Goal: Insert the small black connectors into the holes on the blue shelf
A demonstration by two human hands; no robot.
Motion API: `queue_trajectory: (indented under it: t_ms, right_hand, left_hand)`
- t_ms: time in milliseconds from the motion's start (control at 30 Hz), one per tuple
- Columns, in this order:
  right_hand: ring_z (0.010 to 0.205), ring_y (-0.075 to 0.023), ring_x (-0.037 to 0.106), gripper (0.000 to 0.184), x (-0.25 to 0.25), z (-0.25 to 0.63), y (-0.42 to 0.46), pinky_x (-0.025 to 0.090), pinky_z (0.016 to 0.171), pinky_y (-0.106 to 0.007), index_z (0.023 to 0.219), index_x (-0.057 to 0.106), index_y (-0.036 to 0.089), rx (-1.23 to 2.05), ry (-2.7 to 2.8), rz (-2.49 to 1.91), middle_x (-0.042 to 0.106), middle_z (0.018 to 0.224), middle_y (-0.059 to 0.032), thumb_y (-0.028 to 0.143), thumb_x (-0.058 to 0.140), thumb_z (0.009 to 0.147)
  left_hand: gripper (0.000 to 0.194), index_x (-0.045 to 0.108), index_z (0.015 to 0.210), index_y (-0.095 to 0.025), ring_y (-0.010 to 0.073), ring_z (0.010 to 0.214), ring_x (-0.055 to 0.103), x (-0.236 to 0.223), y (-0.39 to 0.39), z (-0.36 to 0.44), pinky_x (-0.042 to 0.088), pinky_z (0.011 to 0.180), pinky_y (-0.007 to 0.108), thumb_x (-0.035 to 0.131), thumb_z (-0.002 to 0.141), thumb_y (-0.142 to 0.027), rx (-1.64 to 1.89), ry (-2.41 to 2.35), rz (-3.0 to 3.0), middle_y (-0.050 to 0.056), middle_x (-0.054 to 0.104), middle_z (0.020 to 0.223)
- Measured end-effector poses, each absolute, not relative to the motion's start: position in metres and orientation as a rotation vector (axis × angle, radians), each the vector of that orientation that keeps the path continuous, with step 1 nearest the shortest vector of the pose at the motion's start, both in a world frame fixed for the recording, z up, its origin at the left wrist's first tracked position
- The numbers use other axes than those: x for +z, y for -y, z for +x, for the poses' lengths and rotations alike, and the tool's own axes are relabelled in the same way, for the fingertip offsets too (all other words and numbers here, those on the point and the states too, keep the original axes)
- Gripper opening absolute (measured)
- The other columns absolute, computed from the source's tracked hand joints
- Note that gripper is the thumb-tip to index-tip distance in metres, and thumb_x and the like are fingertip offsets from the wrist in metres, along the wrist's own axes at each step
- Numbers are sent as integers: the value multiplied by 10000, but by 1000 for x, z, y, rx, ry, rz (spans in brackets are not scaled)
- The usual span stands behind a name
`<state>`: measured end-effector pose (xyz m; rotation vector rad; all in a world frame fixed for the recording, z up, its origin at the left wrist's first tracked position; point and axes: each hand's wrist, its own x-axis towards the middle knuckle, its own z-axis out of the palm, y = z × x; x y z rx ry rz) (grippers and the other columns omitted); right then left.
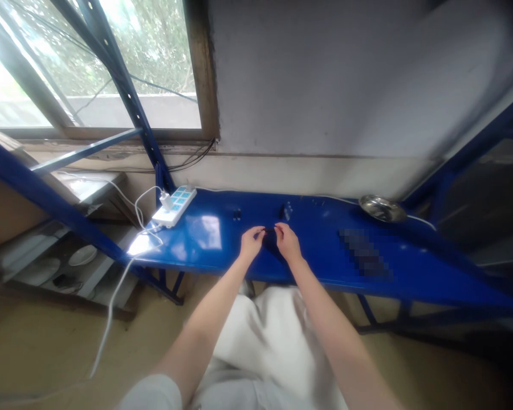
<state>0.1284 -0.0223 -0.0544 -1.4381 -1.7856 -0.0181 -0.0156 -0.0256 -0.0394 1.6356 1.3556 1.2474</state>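
Note:
Over the blue table point(222, 250), my left hand point(252, 241) and my right hand point(286, 240) are close together, fingers pinched. Between them is a small dark piece point(269, 231), gripped at its left end by one hand and at its right end by the other. Its exact kind is too blurred to make out. Just beyond my hands lie a pair of small black pieces point(237, 214) on the left. Another black piece point(281, 211) sits on the right, beside a little group of clear or pale bits point(288, 210).
A white power strip point(177, 205) with a plug and cable lies at the table's left end. On the right are a shiny metal dish point(382, 208) and a pixelated dark flat object point(363, 253). Blue metal posts point(128, 97) rise at the left, near a window.

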Motion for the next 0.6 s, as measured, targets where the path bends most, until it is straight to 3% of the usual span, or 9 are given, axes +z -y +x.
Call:
queue_trajectory:
  t_ms: [300,467,600]
  right_hand:
    - [733,-211,633,416,-51,129,22,455,626,-286,1103,505,134,86,1657,-1637,647,952,-130,354,209,908]
    - [730,-214,630,423,-47,130,24,450,639,-297,1128,474,135,138,1573,-1675,651,924,-124,338,177,905]
    - [671,-203,618,418,-45,130,27,435,606,-283,1142,448,140,159,1548,-1658,654,832,-108,356,179,905]
  left_hand:
    - [168,641,862,-158,136,745,624,-28,30,-7,463,751,275,529,795,-264,1251,-1269,1670,44,681,767]
    - [174,646,819,-190,149,787,580,-13,19,2,423,809,304,495,821,-278,1154,-1388,1936,26,674,787]
    - [173,662,816,-201,208,902,544,22,-6,0,379,856,377,512,813,-288,914,-1482,2233,47,666,864]
